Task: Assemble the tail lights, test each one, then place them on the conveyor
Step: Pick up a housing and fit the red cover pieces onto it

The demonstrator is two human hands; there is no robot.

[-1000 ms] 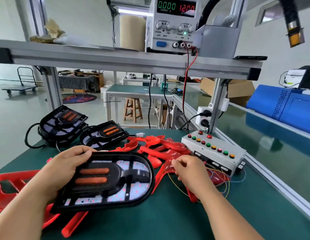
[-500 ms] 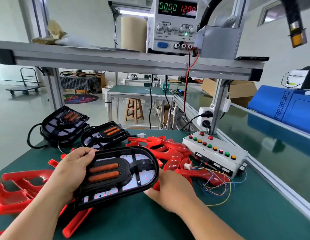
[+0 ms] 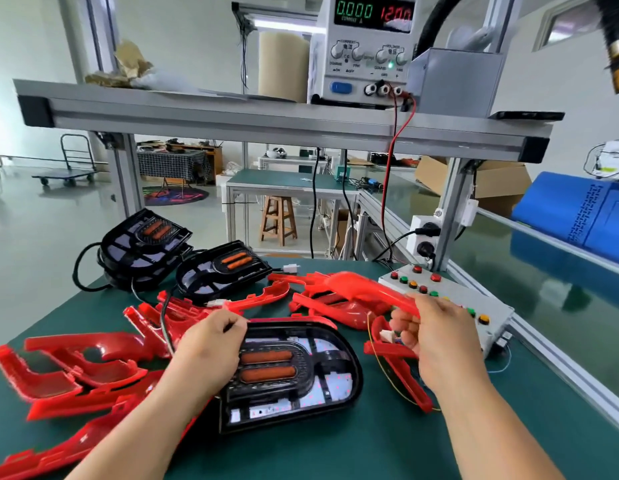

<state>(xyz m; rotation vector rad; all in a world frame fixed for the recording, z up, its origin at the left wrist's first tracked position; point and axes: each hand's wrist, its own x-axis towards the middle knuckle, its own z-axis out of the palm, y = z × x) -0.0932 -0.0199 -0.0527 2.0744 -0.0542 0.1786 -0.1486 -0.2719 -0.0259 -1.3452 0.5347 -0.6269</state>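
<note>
A black tail light housing [image 3: 303, 375] with two orange bars lies on the green mat in front of me. My left hand [image 3: 211, 348] rests on its left edge, fingers curled over the rim. My right hand [image 3: 436, 337] grips a red lens cover [image 3: 367, 289], lifted and tilted over the mat to the right of the housing. A white connector [image 3: 387, 336] with thin coloured wires hangs by my right fingers. The grey test box [image 3: 457, 299] with coloured buttons sits just behind my right hand.
Several loose red lens covers [image 3: 69, 368] lie across the mat's left and middle. Two more black housings [image 3: 221, 268] stand at the back left. A power supply [image 3: 367, 46] sits on the overhead shelf. The conveyor [image 3: 529, 271] runs along the right.
My left hand lowered the black housing from a tilted hold down onto the mat. My right hand rose from the mat with a red lens cover in its grip.
</note>
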